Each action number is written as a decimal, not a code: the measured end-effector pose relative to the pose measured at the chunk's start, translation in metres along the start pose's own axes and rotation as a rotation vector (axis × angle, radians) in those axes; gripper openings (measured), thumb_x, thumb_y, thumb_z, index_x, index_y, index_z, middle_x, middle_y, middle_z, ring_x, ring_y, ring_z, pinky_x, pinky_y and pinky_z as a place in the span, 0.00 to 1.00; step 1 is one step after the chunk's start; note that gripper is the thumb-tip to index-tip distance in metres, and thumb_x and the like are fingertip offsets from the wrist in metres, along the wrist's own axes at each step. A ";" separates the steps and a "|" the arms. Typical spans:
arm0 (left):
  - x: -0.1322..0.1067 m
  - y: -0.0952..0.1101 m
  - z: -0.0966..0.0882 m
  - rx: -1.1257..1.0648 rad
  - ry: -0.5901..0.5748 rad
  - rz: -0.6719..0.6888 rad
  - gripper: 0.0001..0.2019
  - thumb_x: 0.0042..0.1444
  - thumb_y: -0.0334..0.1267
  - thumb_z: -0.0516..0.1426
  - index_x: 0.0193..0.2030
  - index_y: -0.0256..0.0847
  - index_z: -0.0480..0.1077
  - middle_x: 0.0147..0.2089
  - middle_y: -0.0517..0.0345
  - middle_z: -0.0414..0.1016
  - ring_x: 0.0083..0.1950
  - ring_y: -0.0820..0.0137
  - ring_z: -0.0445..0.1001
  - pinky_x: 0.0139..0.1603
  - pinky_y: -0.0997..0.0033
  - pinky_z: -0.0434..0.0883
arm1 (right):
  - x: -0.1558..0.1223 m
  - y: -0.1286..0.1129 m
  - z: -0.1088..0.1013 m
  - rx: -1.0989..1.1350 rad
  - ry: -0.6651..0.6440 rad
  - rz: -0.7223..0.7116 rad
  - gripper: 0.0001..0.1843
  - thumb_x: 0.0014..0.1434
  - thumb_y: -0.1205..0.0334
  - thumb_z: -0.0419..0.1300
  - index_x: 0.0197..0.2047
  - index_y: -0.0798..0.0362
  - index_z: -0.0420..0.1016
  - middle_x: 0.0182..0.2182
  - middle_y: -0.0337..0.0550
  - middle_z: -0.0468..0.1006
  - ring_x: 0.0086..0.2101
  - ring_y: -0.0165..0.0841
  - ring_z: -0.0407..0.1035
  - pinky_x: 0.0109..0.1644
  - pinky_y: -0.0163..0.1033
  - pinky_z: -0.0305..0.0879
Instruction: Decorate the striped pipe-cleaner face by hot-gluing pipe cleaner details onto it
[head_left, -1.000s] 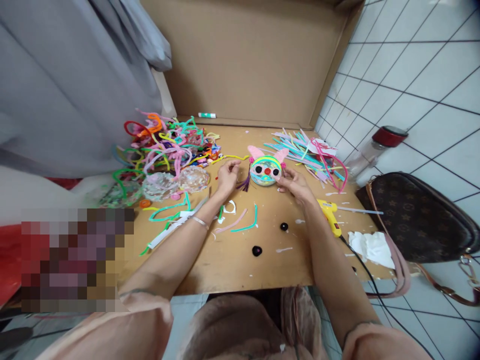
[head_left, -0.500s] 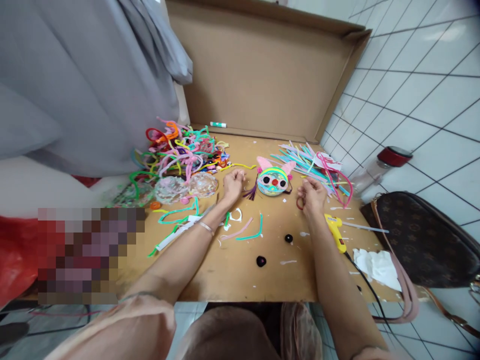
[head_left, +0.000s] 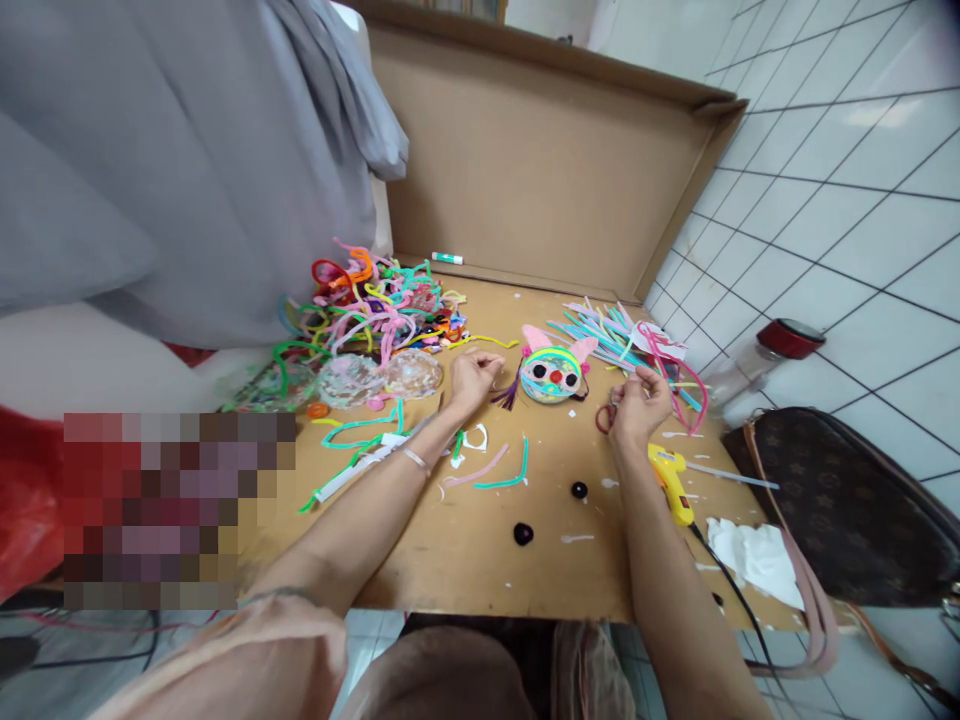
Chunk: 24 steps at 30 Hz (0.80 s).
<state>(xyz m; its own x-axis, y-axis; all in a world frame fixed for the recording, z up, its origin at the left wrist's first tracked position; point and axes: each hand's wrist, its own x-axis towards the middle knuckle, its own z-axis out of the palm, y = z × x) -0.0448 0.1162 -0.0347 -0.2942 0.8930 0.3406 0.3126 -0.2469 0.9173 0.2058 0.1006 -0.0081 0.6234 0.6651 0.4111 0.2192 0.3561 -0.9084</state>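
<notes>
A round craft face [head_left: 553, 392] with pink ears, black eyes and a red nose lies on the table between my hands. My left hand [head_left: 474, 384] is left of it near a purple tassel [head_left: 510, 396], its thumb and fingertips pinched together. Whatever the pinch may contain is too small to make out. To the right, my right hand [head_left: 642, 402] has curled fingers, and anything in them cannot be made out. Red-handled scissors [head_left: 604, 418] lie partly hidden beside that hand. Two black round pieces [head_left: 523, 534] rest nearer to me.
Tangled pipe cleaners [head_left: 375, 310] and clear plastic pieces [head_left: 414, 374] fill the left rear. More straight pipe cleaners [head_left: 600, 332] lie at right rear. A yellow glue gun [head_left: 673, 486], tissue [head_left: 754, 556], brown bag [head_left: 840, 505] and red-lidded bottle [head_left: 787, 340] line the right. Cardboard [head_left: 525, 150] stands behind.
My right hand has shifted right, away from the craft face, and more of the scissor handles shows. My left hand stays about where it was, still pinched. The view has tilted slightly.
</notes>
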 end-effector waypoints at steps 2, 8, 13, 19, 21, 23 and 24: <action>0.000 -0.001 0.001 -0.022 0.025 -0.027 0.07 0.51 0.39 0.63 0.25 0.40 0.75 0.26 0.58 0.74 0.32 0.68 0.70 0.37 0.69 0.66 | -0.001 -0.003 0.001 -0.014 0.057 -0.021 0.14 0.54 0.51 0.56 0.41 0.50 0.69 0.31 0.34 0.72 0.23 0.27 0.67 0.30 0.36 0.66; -0.002 0.002 -0.002 -0.028 0.076 0.007 0.19 0.60 0.42 0.57 0.20 0.42 0.60 0.22 0.64 0.61 0.28 0.72 0.61 0.34 0.70 0.60 | -0.007 -0.015 0.001 -0.052 0.093 -0.069 0.14 0.57 0.50 0.56 0.41 0.50 0.69 0.32 0.38 0.75 0.24 0.29 0.68 0.33 0.38 0.68; -0.004 0.008 -0.007 0.029 0.105 0.063 0.25 0.68 0.48 0.51 0.20 0.44 0.52 0.21 0.64 0.52 0.26 0.71 0.54 0.31 0.68 0.55 | -0.012 -0.028 -0.001 -0.043 0.088 -0.093 0.13 0.59 0.51 0.55 0.43 0.49 0.68 0.32 0.38 0.72 0.27 0.30 0.68 0.35 0.38 0.67; -0.006 0.002 -0.008 0.082 0.159 0.030 0.25 0.69 0.52 0.50 0.22 0.45 0.54 0.22 0.63 0.55 0.27 0.69 0.59 0.34 0.68 0.60 | -0.024 -0.036 -0.004 -0.086 0.038 -0.183 0.09 0.62 0.52 0.51 0.39 0.47 0.67 0.29 0.36 0.69 0.29 0.33 0.68 0.40 0.40 0.68; -0.006 -0.001 -0.008 0.083 0.172 0.052 0.21 0.70 0.50 0.49 0.25 0.45 0.59 0.25 0.60 0.62 0.32 0.66 0.65 0.40 0.67 0.64 | -0.032 -0.035 -0.004 -0.111 -0.011 -0.252 0.09 0.64 0.53 0.49 0.37 0.46 0.66 0.28 0.37 0.69 0.29 0.34 0.67 0.41 0.41 0.67; -0.006 -0.003 -0.009 0.078 0.167 0.072 0.18 0.70 0.47 0.49 0.29 0.44 0.63 0.30 0.57 0.69 0.38 0.65 0.70 0.47 0.66 0.67 | -0.042 -0.034 -0.003 -0.154 -0.102 -0.349 0.10 0.65 0.53 0.48 0.36 0.46 0.66 0.29 0.39 0.70 0.31 0.36 0.68 0.42 0.42 0.67; -0.005 -0.004 -0.009 0.076 0.164 0.078 0.15 0.70 0.45 0.49 0.32 0.44 0.65 0.34 0.56 0.72 0.41 0.64 0.72 0.51 0.66 0.68 | -0.046 -0.033 -0.003 -0.177 -0.149 -0.408 0.10 0.66 0.54 0.48 0.36 0.46 0.66 0.29 0.40 0.71 0.32 0.37 0.68 0.42 0.43 0.66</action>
<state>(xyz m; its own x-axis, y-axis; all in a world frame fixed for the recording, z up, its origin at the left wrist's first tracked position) -0.0525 0.1090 -0.0385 -0.4080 0.7972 0.4449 0.4054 -0.2785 0.8707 0.1719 0.0567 0.0029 0.3480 0.5857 0.7320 0.5569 0.4990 -0.6640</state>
